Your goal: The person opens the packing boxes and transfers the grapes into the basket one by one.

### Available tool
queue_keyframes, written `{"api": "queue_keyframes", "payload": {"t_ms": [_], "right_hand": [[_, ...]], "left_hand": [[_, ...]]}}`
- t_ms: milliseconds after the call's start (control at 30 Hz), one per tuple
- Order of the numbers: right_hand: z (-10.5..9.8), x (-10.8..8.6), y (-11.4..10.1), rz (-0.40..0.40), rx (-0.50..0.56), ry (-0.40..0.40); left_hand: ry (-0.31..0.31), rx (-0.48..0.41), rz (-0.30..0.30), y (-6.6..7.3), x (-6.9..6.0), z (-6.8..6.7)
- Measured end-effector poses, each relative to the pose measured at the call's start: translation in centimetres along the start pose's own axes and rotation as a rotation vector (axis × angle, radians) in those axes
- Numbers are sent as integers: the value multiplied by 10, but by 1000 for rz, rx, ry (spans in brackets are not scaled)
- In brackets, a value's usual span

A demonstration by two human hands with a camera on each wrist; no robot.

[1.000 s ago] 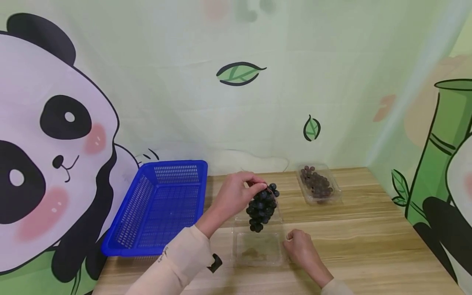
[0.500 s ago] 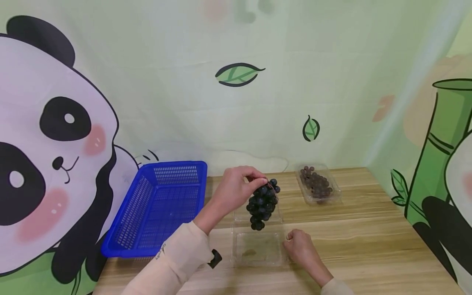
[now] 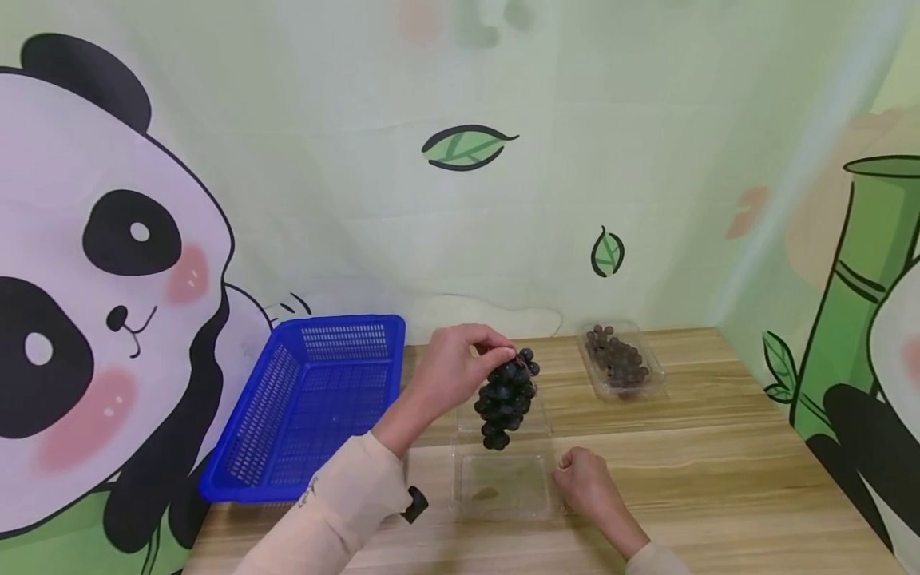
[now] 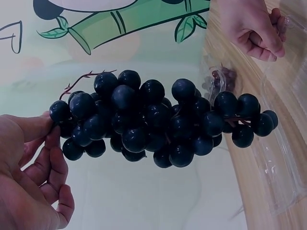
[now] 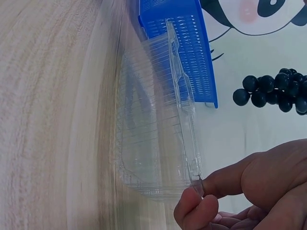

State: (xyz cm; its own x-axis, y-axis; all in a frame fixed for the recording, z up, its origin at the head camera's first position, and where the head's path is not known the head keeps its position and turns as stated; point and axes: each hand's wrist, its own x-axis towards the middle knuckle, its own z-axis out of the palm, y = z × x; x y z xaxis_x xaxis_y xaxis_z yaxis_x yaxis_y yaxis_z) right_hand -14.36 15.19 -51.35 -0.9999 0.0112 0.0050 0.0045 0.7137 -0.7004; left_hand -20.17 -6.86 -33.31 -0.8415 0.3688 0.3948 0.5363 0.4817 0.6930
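Observation:
A bunch of dark grapes (image 3: 505, 403) hangs from my left hand (image 3: 456, 367), whose thumb and fingers pinch it at the stem end. In the left wrist view the whole bunch of grapes (image 4: 148, 120) stretches away from the fingertips. Beneath it on the table stands a clear plastic box (image 3: 503, 483) with its lid raised behind. My right hand (image 3: 588, 483) pinches the rim of that box at its right side. The right wrist view shows the thumb and a finger on the edge of the clear box (image 5: 153, 120), with no fruit visible inside.
A blue plastic basket (image 3: 327, 407) stands on the left of the wooden table (image 3: 704, 463). At the back right a second clear box (image 3: 652, 383) holds reddish-brown grapes (image 3: 616, 357). A printed panda backdrop (image 3: 359, 200) rises behind the table.
My left hand has risen slightly with the grapes, then shifted a little to the left. The right hand stays at the box rim.

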Motion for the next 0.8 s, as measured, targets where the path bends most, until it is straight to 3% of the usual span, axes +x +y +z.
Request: {"api": "queue_keyframes", "payload": {"t_ms": [367, 800], "right_hand": [[0, 0, 0, -12, -13, 11], [1, 0, -1, 9, -7, -4]], "left_hand": [[18, 0, 6, -4, -5, -10], [60, 24, -56, -12, -13, -24]]}}
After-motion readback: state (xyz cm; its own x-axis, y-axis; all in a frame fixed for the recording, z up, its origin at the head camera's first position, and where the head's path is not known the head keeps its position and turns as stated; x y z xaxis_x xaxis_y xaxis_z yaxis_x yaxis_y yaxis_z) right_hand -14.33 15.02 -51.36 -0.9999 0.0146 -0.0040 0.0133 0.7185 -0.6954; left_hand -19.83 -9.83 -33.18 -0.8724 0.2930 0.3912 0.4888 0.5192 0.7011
